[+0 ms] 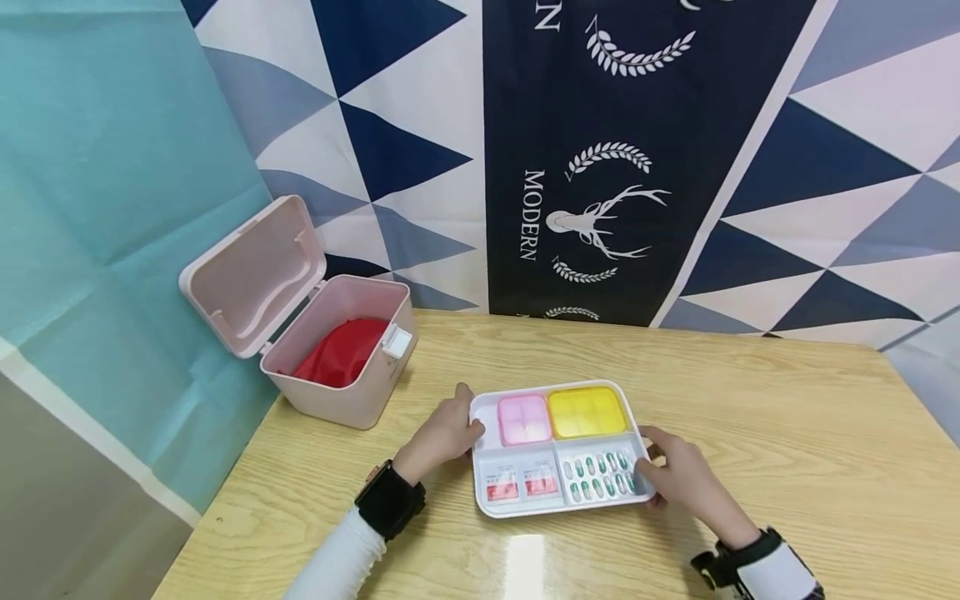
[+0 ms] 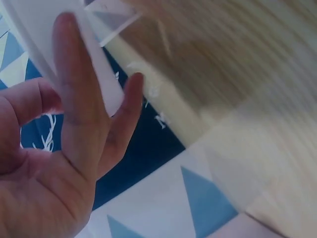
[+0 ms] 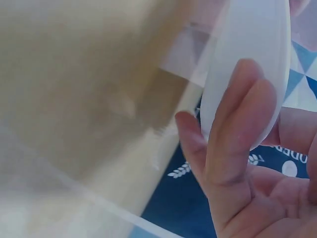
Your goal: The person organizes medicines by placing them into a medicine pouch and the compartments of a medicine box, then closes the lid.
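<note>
Between both hands is a white divided tray point(image 1: 525, 513), lifted off the table. My left hand point(image 1: 444, 429) grips its left end, thumb over the rim; in the left wrist view its fingers point(image 2: 79, 89) lie against the underside. At the right end my right hand point(image 1: 681, 473) holds the tray likewise, with fingers point(image 3: 242, 124) under it in the right wrist view. A pink translucent box point(image 1: 525, 419) and a yellow translucent box point(image 1: 588, 412) occupy the far part. Nearer are two red-and-white packets point(image 1: 502, 486) and a blister pack of green-and-white capsules point(image 1: 598, 477).
A pale pink lidded box point(image 1: 360, 400) stands at the back left of the wooden table point(image 1: 787, 433), its lid point(image 1: 255, 271) tipped back. Red cloth-like material point(image 1: 345, 350) lies inside it. Patterned fabric point(image 1: 420, 167) hangs behind the table.
</note>
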A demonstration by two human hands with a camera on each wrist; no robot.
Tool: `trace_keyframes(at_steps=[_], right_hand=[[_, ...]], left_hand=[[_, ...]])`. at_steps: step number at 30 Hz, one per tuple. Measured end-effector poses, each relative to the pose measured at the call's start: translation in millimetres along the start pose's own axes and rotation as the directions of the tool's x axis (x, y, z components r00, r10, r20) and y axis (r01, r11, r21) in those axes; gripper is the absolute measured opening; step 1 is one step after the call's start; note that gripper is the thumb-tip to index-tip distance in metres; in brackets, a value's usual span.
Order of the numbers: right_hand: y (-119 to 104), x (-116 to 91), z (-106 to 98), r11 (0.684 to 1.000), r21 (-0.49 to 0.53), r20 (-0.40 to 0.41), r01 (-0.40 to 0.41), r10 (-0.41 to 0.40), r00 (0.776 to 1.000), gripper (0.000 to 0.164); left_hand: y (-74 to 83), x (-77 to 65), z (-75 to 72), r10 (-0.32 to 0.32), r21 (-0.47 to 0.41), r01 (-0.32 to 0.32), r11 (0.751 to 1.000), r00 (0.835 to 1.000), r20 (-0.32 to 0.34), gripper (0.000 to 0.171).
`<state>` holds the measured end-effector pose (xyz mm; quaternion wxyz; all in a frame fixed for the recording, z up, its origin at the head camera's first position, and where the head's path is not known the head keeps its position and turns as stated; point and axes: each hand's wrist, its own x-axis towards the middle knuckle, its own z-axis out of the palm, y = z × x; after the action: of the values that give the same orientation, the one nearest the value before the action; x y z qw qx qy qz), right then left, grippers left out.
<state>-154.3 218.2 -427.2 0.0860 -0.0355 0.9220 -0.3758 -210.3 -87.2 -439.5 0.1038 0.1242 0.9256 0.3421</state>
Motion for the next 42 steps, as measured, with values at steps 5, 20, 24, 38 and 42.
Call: trace_keyframes(at_steps=[5, 20, 24, 38, 42], right_hand=[[-15.1, 17.4, -7.2, 0.998, -0.017, -0.015, 0.055, -0.055, 0.998, 0.042], [-66.3, 86.0, -2.1, 0.977, 0.039, -0.295, 0.211, -0.19, 0.936, 0.023], [-86.4, 100.9, 7.2, 0.959, 0.137, -0.426, 0.247, -0.168, 0.889, 0.021], [-166.8, 137.0, 72.6, 0.818, 0.276, -0.566, 0.505, -0.286, 0.773, 0.047], [-184.3, 140.8, 93.0, 0.768, 0.274, -0.507, 0.579, -0.396, 0.765, 0.049]], left_hand=[[-2.1, -8.4, -13.2, 0.03, -0.016, -0.032, 0.999, 0.992, -0.124, 0.026], [-4.6, -34.1, -63.9, -0.012, -0.078, -0.032, 0.996, 0.861, -0.509, 0.016], [-8.0, -40.3, -78.2, -0.009, -0.01, 0.004, 1.0, 0.798, -0.602, 0.018], [-31.8, -62.2, -122.8, -0.146, -0.072, 0.138, 0.988, 0.659, -0.738, 0.024], [-45.5, -64.8, -132.6, -0.142, -0.048, 0.175, 0.983, 0.576, -0.805, 0.025]])
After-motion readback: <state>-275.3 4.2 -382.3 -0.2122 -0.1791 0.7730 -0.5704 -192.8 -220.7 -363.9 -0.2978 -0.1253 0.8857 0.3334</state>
